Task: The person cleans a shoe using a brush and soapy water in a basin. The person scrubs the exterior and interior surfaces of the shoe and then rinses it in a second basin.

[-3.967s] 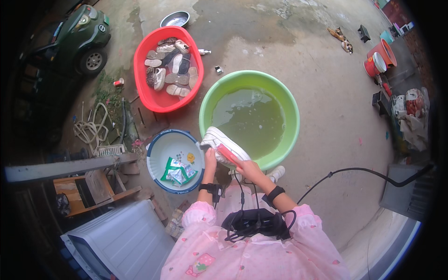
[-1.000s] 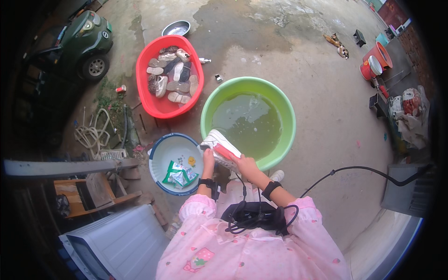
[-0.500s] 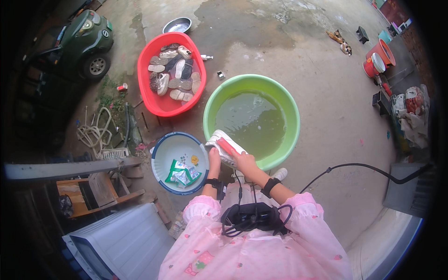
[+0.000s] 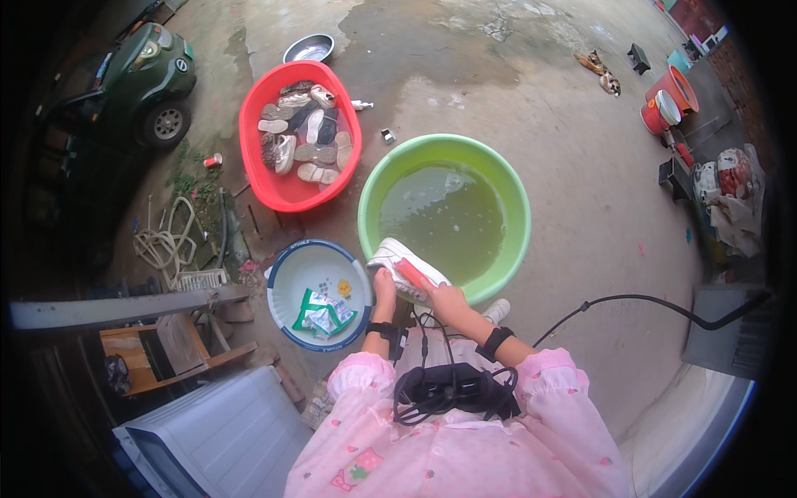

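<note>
A white shoe [image 4: 390, 252] is tilted over the near left rim of the green tub [image 4: 516, 174], held at its lower left end by my left hand [image 4: 384, 288], fingers closed on it. My right hand [image 4: 447, 302] grips a red brush [image 4: 410, 272] and presses it along the shoe's side; the bristles are hidden. Cloudy, greenish water [image 4: 444, 212] with some foam fills the tub's bottom. Left of my hands stands a pale basin [image 4: 286, 286] with a blue rim, and green-and-white packets [image 4: 322, 314] lie inside it.
A red tub [image 4: 255, 158] with several shoes in water stands farther left, a metal bowl [image 4: 308, 48] behind it. A small bottle [image 4: 362, 105] lies beside it. A black cable [image 4: 647, 297] runs at right. A cat [image 4: 599, 70] lies far right; a dark green car [image 4: 158, 83] is parked left.
My right hand has drawn back toward me and slightly right with the brush along the shoe. The shoe and my left hand have shifted slightly nearer to me.
</note>
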`<state>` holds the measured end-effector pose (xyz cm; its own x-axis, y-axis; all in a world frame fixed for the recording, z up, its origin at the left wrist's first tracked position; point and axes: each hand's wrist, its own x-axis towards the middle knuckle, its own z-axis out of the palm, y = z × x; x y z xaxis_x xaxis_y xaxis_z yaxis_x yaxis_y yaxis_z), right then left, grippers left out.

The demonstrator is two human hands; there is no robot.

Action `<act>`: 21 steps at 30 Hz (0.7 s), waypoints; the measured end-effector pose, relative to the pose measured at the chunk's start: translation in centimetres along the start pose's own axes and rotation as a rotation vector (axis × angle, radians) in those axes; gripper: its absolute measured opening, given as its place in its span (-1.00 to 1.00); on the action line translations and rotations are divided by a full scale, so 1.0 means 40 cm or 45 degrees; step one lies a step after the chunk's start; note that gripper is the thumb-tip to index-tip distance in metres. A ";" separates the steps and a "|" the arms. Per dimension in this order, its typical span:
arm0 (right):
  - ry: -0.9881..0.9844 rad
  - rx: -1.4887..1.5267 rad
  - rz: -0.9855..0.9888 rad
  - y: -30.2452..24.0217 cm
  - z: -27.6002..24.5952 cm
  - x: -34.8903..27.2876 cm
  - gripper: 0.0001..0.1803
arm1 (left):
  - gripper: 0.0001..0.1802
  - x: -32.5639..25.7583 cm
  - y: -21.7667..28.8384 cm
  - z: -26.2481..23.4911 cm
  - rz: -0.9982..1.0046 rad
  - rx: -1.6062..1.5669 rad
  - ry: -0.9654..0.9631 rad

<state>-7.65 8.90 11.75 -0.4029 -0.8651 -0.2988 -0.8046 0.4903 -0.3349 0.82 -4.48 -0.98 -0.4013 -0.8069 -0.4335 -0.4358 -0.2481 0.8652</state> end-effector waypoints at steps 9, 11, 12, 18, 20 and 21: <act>0.179 -0.007 -0.006 0.005 0.060 0.093 -0.44 | -0.79 -0.002 0.054 0.009 0.097 0.126 0.018; 0.195 0.016 0.023 0.013 0.065 0.076 -0.44 | -0.79 0.017 0.061 0.001 -0.027 -0.102 -0.062; 0.139 0.007 0.018 0.018 0.054 0.043 -0.45 | -0.79 0.014 0.056 -0.004 -0.038 -0.103 -0.057; -0.051 -0.016 -0.029 0.032 -0.015 -0.078 -0.44 | -0.79 0.004 0.052 -0.024 -0.016 -0.185 -0.080; 0.017 -0.019 -0.041 0.031 0.010 -0.044 -0.43 | -0.79 -0.003 0.062 -0.020 -0.005 -0.086 -0.107; 0.079 -0.012 -0.036 0.018 0.028 -0.007 -0.43 | -0.79 -0.003 0.057 -0.021 0.001 0.012 -0.125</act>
<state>-7.63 9.62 10.59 -0.4060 -0.8835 -0.2335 -0.8198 0.4650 -0.3341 0.54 -5.38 1.26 -0.4788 -0.7505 -0.4555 -0.4428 -0.2416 0.8634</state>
